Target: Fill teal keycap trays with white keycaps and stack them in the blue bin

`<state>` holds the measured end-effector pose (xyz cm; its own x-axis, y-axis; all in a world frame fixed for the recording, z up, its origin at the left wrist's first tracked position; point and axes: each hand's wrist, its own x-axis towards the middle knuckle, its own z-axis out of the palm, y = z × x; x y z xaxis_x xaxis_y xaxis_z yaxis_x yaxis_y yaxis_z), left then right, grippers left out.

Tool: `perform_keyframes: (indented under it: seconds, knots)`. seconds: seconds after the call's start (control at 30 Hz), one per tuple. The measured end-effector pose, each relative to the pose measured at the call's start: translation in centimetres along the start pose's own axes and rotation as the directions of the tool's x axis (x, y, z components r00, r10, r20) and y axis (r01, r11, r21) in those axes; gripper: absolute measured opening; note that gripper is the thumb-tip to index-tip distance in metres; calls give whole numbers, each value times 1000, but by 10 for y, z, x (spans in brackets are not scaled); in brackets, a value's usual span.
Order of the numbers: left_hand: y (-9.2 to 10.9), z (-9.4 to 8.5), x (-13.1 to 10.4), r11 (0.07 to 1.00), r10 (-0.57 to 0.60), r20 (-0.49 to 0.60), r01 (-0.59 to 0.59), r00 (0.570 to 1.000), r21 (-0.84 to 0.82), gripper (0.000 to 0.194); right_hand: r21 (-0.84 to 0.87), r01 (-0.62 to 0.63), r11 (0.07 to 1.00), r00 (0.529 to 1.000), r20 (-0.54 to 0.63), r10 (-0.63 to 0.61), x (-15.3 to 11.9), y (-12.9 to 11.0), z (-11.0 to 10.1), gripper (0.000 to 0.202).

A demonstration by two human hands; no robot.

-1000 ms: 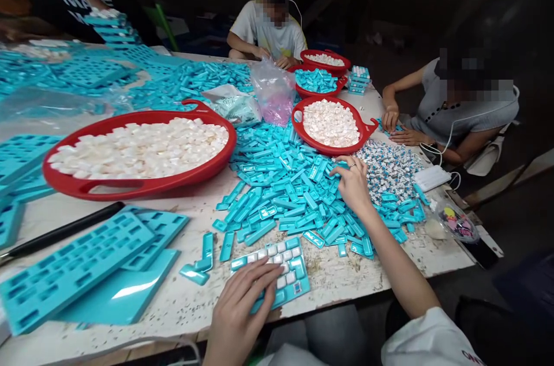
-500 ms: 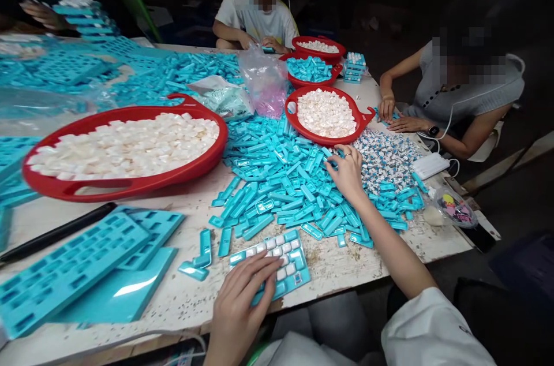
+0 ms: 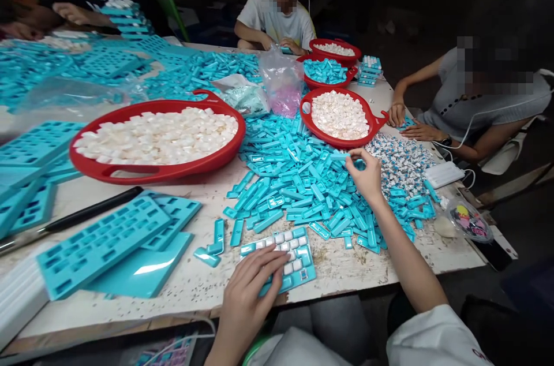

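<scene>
A small blue keyboard [image 3: 303,253] with white and blue keycaps lies near the table's front edge. My left hand [image 3: 253,279] rests on it with fingers stretched across the keys, covering its near left part. My right hand [image 3: 366,172] is over the pile of long blue keycaps [image 3: 298,181]. Its thumb and forefinger are pinched on a blue keycap [image 3: 339,156] at the pile's far right side. A few loose blue keycaps [image 3: 219,234] lie left of the keyboard.
A big red basket [image 3: 173,172] of white keycaps stands left; a smaller red basket [image 3: 335,141] sits beyond the pile. Small white-and-blue switches [image 3: 400,161] are heaped right. Blue keyboard cases [image 3: 108,233] and a black-handled tool [image 3: 99,207] lie left. Co-workers sit around the table.
My right thumb and forefinger have closed on a blue keycap at the pile. My left hand stays on the keyboard. The whole view has shifted, so things appear farther right.
</scene>
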<state>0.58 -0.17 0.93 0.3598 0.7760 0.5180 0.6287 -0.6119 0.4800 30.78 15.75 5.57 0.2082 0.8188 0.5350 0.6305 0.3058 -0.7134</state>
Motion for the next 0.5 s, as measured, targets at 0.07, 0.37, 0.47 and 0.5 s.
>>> perform_keyframes:
  seconds: [0.07,0.37,0.47,0.5]
  knots:
    - [2,0,2,1000,-7,-13,7,1000,1,25,-186,34,982,999,48,-26,-4,-2,0,17]
    - [2,0,-2,999,-16,-23,15,1000,-28,27,-285,413,865,842,482,-243,13,-42,52,35]
    - [3,0,-4,998,-31,-11,31,999,-48,27,-312,446,839,785,587,-199,38,-48,83,40]
    - [3,0,-4,998,-38,-5,37,999,-56,27,-334,434,837,778,607,-161,46,-49,91,41]
